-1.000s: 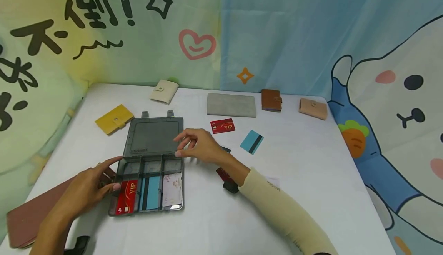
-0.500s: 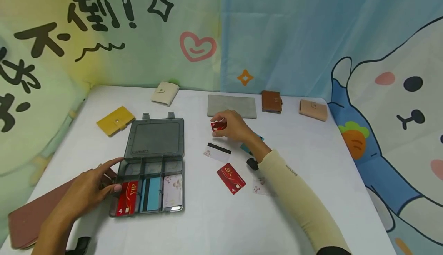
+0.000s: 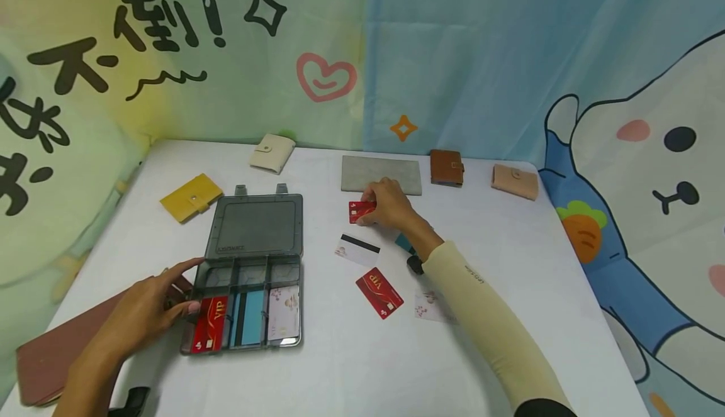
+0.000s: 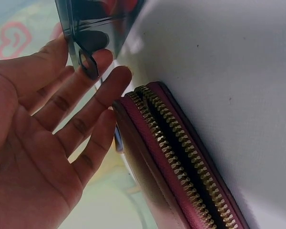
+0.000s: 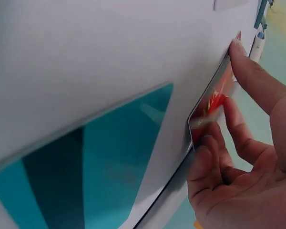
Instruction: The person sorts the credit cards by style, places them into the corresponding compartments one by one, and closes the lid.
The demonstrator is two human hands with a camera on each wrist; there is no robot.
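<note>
Fingers (image 5: 238, 129) of the right hand (image 3: 393, 206) were clamped on a red card (image 3: 357, 211) just in front of the grey wallet (image 3: 381, 174); whether the card touched the table (image 3: 340, 373) could not be told. Nearer the person lay a striped white card (image 3: 357, 250) and a VIP card (image 3: 380, 293), with a blue card (image 5: 124, 157) partly under the right forearm and a floral card (image 3: 433, 307) beside the sleeve (image 3: 493, 329). On the other side, the left hand (image 3: 144, 310) touched the box (image 3: 301, 304) at its left edge, fingers spread apart. Its lid (image 3: 255, 225) stood open, and its near row of compartments held three cards: red, blue and pale. Next to the left forearm lay a maroon purse (image 3: 56, 360).
</note>
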